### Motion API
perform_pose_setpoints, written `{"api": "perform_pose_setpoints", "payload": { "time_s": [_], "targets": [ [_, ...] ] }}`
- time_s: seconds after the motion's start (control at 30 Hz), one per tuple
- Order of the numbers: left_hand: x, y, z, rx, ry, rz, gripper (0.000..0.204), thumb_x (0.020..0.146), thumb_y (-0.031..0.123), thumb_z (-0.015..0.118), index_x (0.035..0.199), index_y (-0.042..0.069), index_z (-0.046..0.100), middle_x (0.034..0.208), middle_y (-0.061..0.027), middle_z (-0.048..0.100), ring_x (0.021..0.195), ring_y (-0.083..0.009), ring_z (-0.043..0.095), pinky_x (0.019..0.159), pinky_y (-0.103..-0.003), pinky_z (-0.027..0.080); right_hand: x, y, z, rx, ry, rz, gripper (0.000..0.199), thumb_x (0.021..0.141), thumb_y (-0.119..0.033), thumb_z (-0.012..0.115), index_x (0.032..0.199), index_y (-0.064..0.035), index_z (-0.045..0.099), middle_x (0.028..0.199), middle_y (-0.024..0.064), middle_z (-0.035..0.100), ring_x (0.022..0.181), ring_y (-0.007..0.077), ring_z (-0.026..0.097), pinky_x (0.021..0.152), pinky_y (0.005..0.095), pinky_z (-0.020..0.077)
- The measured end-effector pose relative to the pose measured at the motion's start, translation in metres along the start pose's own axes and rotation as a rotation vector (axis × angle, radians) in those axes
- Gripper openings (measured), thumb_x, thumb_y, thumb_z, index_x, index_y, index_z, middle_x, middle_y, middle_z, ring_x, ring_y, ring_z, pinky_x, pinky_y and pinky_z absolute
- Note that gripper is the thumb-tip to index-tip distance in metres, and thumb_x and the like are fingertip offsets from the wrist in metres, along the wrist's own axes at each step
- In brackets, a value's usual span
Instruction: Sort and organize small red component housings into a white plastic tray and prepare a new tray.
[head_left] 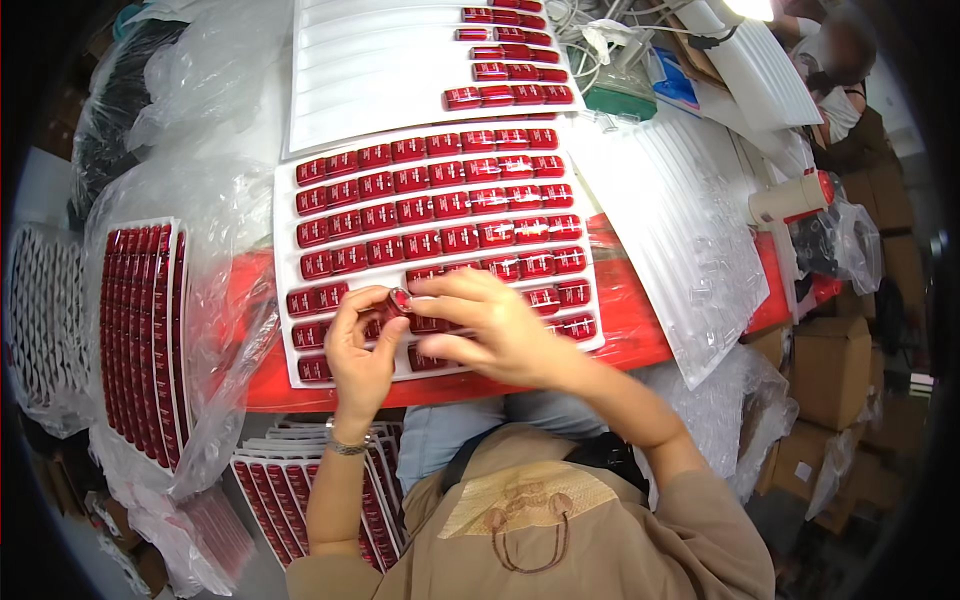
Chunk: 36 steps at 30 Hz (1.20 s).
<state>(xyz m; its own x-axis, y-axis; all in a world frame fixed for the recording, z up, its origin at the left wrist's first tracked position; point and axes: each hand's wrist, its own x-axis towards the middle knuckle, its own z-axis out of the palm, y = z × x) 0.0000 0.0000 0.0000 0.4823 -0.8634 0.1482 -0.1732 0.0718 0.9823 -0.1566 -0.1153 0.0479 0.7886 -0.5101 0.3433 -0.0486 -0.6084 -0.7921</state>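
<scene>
My left hand (362, 340), with a metal band at its wrist, pinches a small glossy dark-red bottle (399, 301) between thumb and fingers, tilted end-up above the near rows. My right hand (495, 325) reaches in from the right; its fingers are stretched and apart, slightly blurred, with the fingertips close to or touching that bottle. Under both hands lies a white ridged tray (284, 235) filled with rows of similar red bottles (409, 179) lying on their sides. Gaps show in its nearer rows, and my hands hide part of them.
A second white tray (380, 70), partly filled, lies beyond. Clear plastic trays (670, 220) are at the right, near a white-and-red cylindrical device (790, 198). Bagged filled trays (145, 340) stand left; stacked trays (270, 490) sit below the red tabletop (262, 385). Another person (838, 70) is far right.
</scene>
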Motion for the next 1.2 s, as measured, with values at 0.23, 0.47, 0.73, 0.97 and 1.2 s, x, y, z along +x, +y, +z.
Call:
{"api": "perform_pose_setpoints", "payload": {
  "time_s": [0.23,0.47,0.73,0.97,1.2],
  "targets": [
    [0.039,0.012,-0.019,0.791,-0.284,0.344,0.027,0.070,0.003,0.071,0.095,-0.001,0.062,0.092,-0.0102,0.053,0.085,-0.0268,0.054,0.073,-0.036,0.046,-0.098,0.092,-0.199,-1.154,0.010,0.774,0.029,0.077,-0.008,0.062,0.104,0.0011,0.058,0.110,0.0196,0.055,0.098,0.0359,0.055,0.087,0.0428,0.0449],
    [0.030,0.021,-0.029,0.741,-0.134,0.348,0.032,0.070,0.007,0.073,0.100,0.001,0.064,0.094,-0.0089,0.057,0.085,-0.0263,0.056,0.073,-0.037,0.046,-0.167,0.129,-0.243,-0.890,0.046,0.421,0.023,0.074,-0.004,0.066,0.096,0.0004,0.061,0.097,0.0127,0.058,0.088,0.0273,0.055,0.078,0.0401,0.0462],
    [0.005,0.012,-0.045,0.861,-0.249,0.269,0.028,0.069,0.012,0.074,0.095,0.006,0.064,0.094,-0.0034,0.056,0.088,-0.0222,0.052,0.080,-0.036,0.038,-0.058,0.083,-0.133,0.368,0.493,0.472,0.011,0.090,-0.014,0.059,0.095,-0.0055,0.062,0.066,-0.0053,0.050,0.060,0.0022,0.043,0.052,0.0179,0.0356],
    [-0.004,0.026,-0.032,0.470,-0.253,0.237,0.031,0.070,0.001,0.070,0.099,0.001,0.059,0.097,-0.0102,0.056,0.091,-0.0271,0.056,0.081,-0.037,0.044,-0.005,0.008,0.024,0.303,-0.073,0.215,0.016,0.093,-0.020,0.051,0.098,-0.0046,0.047,0.067,0.0117,0.058,0.057,0.0237,0.059,0.052,0.0353,0.0446],
    [-0.016,0.030,-0.019,0.304,-0.280,0.201,0.031,0.073,0.000,0.069,0.101,-0.001,0.058,0.100,-0.0122,0.056,0.093,-0.0270,0.058,0.079,-0.037,0.047,-0.007,-0.017,0.009,-0.060,-0.279,0.344,0.063,0.087,-0.035,0.059,0.130,0.0044,0.035,0.075,0.0201,0.061,0.071,0.0325,0.063,0.061,0.0404,0.0487]
  ]
}}
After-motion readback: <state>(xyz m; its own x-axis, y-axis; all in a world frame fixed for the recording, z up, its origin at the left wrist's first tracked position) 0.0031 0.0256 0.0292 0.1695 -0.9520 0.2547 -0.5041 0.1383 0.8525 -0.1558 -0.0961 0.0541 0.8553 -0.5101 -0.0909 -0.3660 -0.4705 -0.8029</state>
